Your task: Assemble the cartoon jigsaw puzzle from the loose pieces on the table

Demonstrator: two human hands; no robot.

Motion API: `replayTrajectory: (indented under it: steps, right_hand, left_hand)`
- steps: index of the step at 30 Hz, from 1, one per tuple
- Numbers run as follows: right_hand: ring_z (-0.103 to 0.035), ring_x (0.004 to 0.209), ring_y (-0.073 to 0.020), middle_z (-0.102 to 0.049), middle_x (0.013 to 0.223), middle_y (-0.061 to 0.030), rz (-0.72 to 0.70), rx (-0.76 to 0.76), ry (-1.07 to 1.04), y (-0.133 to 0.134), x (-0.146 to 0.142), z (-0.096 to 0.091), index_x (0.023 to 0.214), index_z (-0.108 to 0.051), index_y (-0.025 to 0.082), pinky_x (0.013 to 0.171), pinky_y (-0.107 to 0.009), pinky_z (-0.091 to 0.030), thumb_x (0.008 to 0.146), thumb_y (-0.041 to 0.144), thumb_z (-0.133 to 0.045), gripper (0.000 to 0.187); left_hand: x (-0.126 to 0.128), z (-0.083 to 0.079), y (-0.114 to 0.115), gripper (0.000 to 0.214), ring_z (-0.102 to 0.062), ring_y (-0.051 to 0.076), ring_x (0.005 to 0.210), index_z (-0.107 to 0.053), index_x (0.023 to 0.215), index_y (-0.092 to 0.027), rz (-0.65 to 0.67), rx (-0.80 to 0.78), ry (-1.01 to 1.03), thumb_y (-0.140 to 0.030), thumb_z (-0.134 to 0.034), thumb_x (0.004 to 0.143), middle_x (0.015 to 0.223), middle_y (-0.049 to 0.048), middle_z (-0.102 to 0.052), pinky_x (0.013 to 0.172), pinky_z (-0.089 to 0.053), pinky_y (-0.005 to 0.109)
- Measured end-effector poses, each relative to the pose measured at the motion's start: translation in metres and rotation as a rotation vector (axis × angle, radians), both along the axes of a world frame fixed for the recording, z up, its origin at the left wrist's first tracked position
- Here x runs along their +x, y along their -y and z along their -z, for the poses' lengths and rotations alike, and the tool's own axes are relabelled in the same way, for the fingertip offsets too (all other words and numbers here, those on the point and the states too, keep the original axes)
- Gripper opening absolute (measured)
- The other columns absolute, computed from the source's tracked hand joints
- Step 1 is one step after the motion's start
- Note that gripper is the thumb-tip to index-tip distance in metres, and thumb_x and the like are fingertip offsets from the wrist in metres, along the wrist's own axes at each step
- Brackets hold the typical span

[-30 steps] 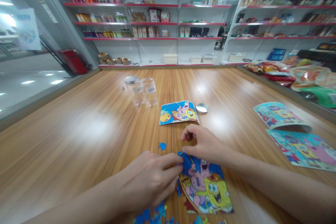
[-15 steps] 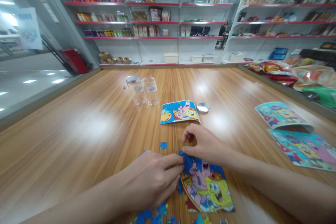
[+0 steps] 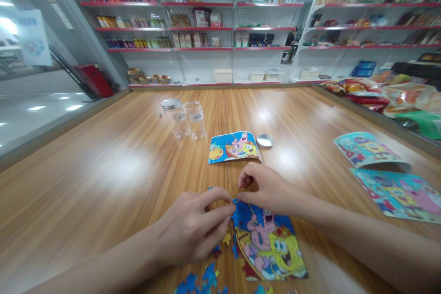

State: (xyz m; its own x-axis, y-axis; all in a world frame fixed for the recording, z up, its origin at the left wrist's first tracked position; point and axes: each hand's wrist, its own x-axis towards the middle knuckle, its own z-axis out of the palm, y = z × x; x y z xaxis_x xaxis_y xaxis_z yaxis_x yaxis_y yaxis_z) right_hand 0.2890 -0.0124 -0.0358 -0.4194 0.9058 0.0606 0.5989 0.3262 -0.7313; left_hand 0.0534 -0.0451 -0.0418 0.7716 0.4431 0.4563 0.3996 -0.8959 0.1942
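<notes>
Both my hands meet at the puzzle's [image 3: 268, 243] top-left corner. My left hand [image 3: 195, 227] is pinched there, on a piece or not I cannot tell. My right hand [image 3: 272, 188] is loosely curled, gripping nothing, thumb pressing the top edge. Bare table [image 3: 120, 165] spreads left and ahead.

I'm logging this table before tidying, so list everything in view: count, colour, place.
table: one, brown wood, fills the foreground
part-built puzzle: one, cartoon print, by the hands
loose puzzle pieces: several, mostly blue, left of the puzzle
picture card: one, blue, table middle
jars: two, clear, behind the card, left
loose lid: one, silver, right of the card
picture sheets: two, pale blue, right side
snack bags: several, mixed colours, right edge
shelves: several, white and red, back wall
left hand: one, at the puzzle's top left corner
right hand: one, on that same corner
</notes>
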Motion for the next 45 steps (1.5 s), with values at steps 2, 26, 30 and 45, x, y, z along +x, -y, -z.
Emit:
replayTrajectory:
  steps: [2, 26, 30, 45]
  right_hand:
    - [-0.058, 0.072, -0.0138, -0.064, 0.08, -0.0014, -0.008, -0.059, -0.022, -0.003, 0.001, -0.001, 0.086, -0.065, 0.017, 0.064, -0.026, -0.045, 0.075, 0.011, -0.068, 0.013]
    - [-0.06, 0.083, -0.0207, -0.065, 0.083, -0.004, -0.052, 0.073, 0.231, 0.017, 0.002, -0.015, 0.08, -0.07, 0.019, 0.073, -0.032, -0.046, 0.071, 0.012, -0.071, 0.011]
    - [-0.059, 0.084, -0.0213, -0.065, 0.088, -0.006, 0.018, 0.05, 0.299, 0.026, -0.003, -0.019, 0.083, -0.07, 0.018, 0.073, -0.033, -0.045, 0.076, 0.014, -0.069, 0.008]
    - [-0.056, 0.087, -0.0226, -0.064, 0.091, -0.0055, 0.063, 0.062, 0.386, 0.033, -0.008, -0.015, 0.085, -0.065, 0.017, 0.077, -0.035, -0.036, 0.075, 0.014, -0.068, 0.011]
  left_hand:
    - [0.001, 0.0, 0.0, 0.028, -0.063, 0.011, 0.063, -0.065, 0.118, -0.018, 0.009, -0.008, -0.032, -0.016, -0.053, 0.093, 0.116, 0.0112, -0.064, 0.051, -0.054, 0.026]
    - [0.005, -0.004, 0.003, 0.033, -0.071, 0.024, 0.091, -0.058, 0.126, -0.014, 0.069, 0.011, -0.19, -0.016, -0.046, 0.096, 0.123, 0.0147, -0.065, 0.067, -0.064, 0.038]
    - [0.008, -0.008, 0.006, 0.032, -0.071, 0.024, 0.09, -0.059, 0.124, -0.013, 0.044, -0.017, -0.228, -0.017, -0.043, 0.098, 0.12, 0.0142, -0.065, 0.068, -0.064, 0.038]
    - [0.011, -0.011, 0.01, 0.032, -0.07, 0.024, 0.09, -0.06, 0.125, -0.015, -0.022, -0.059, -0.243, -0.019, -0.042, 0.099, 0.122, 0.0148, -0.062, 0.068, -0.065, 0.04]
